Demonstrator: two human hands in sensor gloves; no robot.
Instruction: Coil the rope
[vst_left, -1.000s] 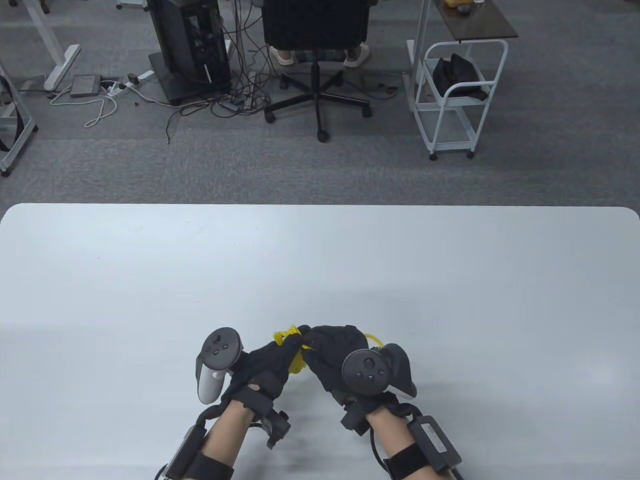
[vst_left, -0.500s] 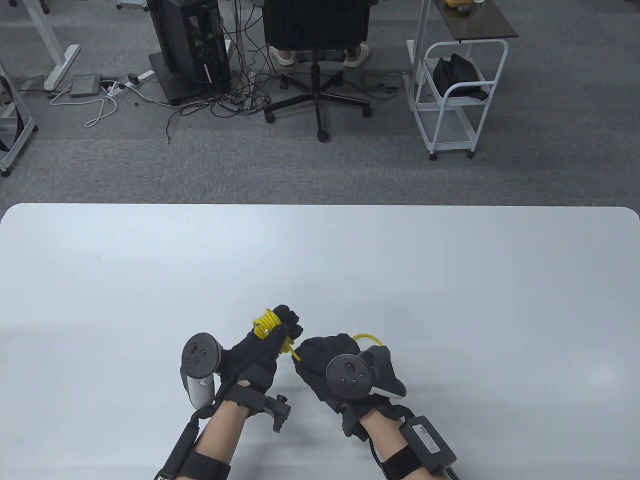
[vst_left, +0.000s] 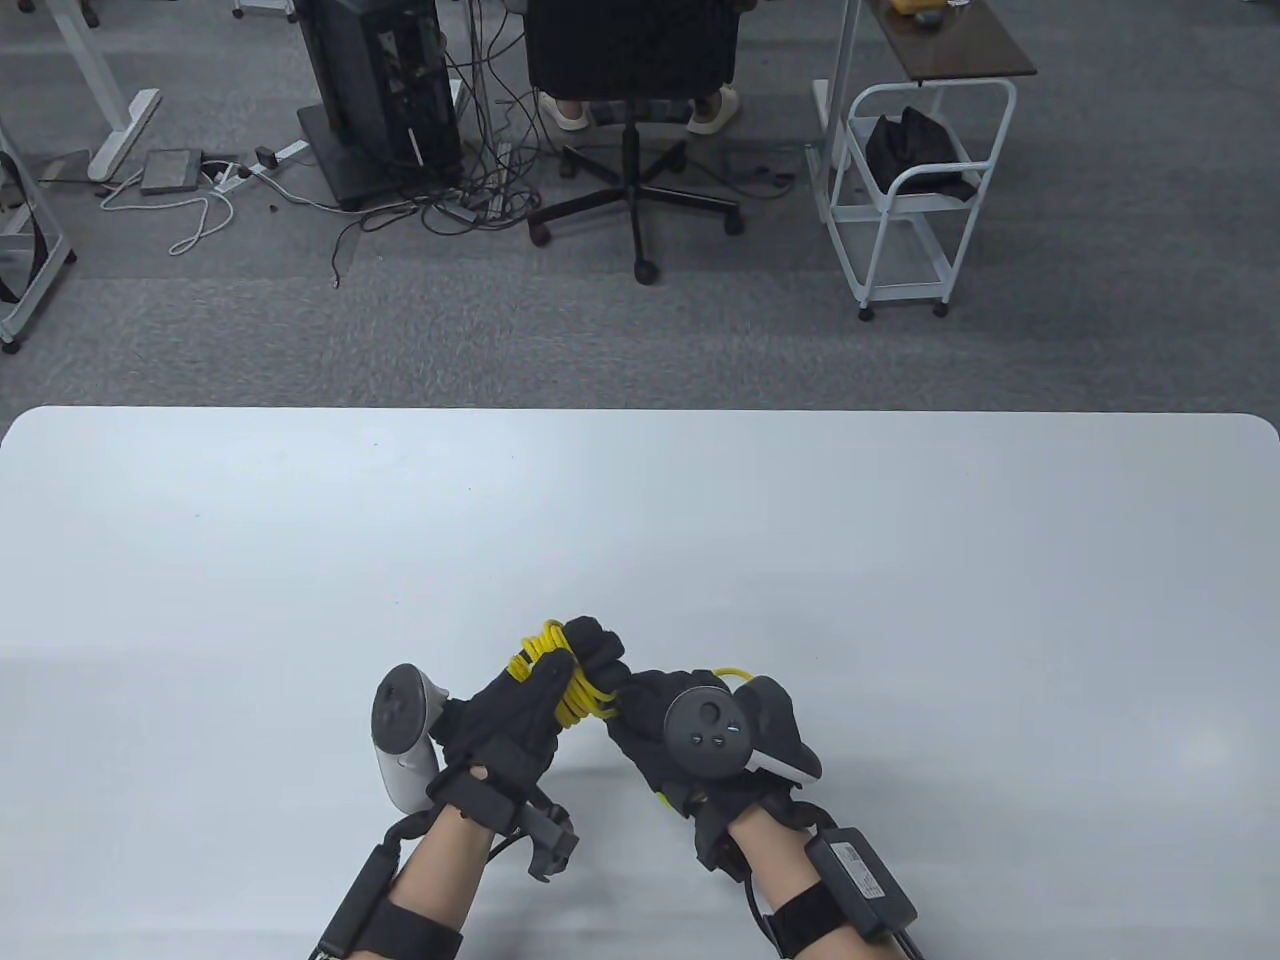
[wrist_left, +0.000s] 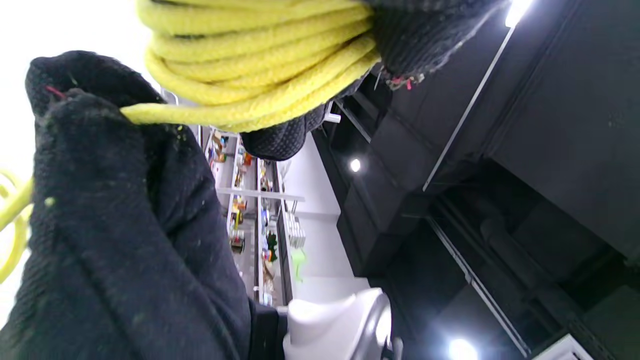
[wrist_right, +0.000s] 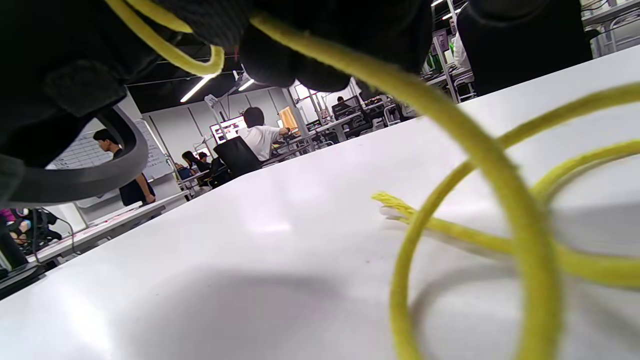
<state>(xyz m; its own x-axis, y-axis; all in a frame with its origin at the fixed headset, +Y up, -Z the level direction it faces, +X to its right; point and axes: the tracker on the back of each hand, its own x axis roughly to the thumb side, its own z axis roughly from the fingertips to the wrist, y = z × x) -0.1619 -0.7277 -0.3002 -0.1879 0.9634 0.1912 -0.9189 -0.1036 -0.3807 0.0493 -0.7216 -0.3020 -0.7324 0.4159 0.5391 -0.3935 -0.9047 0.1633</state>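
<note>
A yellow rope (vst_left: 563, 678) is wound in several turns around my left hand (vst_left: 560, 665), near the front middle of the white table (vst_left: 900, 560). The coil shows close up in the left wrist view (wrist_left: 250, 55), wrapped over my gloved fingers (wrist_left: 430, 30). My right hand (vst_left: 640, 715) sits just right of the left and pinches a strand that runs to the coil; its glove shows in the left wrist view (wrist_left: 115, 225). In the right wrist view the loose rope (wrist_right: 480, 165) hangs from my fingers (wrist_right: 300, 55) in loops, and its frayed end (wrist_right: 395, 202) lies on the table (wrist_right: 250, 240).
Beyond the table's far edge are an office chair (vst_left: 632, 60) with a seated person, a computer tower (vst_left: 380, 90) with tangled cables, and a white cart (vst_left: 915, 190). A short loop of rope (vst_left: 735, 678) shows behind my right hand.
My left hand has turned and lifted its fingers forward, with more rope wound on it. My right hand drew back, then closed in again against the left hand with the strand.
</note>
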